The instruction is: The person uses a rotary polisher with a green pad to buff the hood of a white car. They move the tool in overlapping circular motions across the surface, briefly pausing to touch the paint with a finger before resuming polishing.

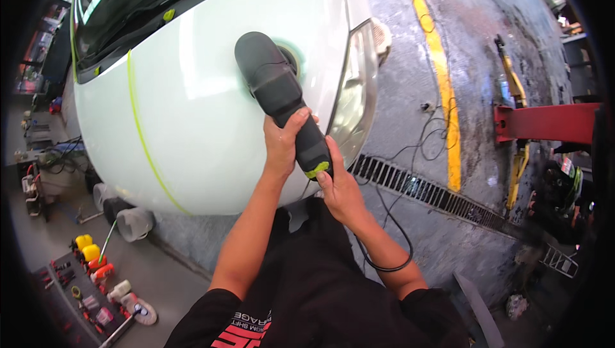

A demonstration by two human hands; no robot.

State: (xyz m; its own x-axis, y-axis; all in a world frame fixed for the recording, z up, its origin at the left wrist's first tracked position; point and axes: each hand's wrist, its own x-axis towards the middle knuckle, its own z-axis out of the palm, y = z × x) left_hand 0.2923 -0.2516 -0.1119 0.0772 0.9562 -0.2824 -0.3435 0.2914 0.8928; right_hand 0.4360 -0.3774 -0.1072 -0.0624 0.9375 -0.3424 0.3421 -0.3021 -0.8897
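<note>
A black car polisher point(272, 76) rests with its round pad on the white car hood point(192, 111); most of the pad is hidden under the machine's head. My left hand point(284, 140) is wrapped round the middle of the polisher's body. Farther back, my right hand point(341, 185) grips the rear end, beside a patch of yellow-green tape. From that end a black power cord point(407, 245) loops over my right forearm. A strip of yellow-green masking tape point(142, 137) runs down the hood on the left. The headlight point(355, 95) lies just right of the polisher.
A red lift arm point(544, 124) juts in from the right. A floor drain grate point(429, 191) and a yellow floor line point(442, 85) cross the grey floor, with cable lying loose. At lower left are a grey bucket point(136, 224) and a tool cart point(70, 297) with bottles.
</note>
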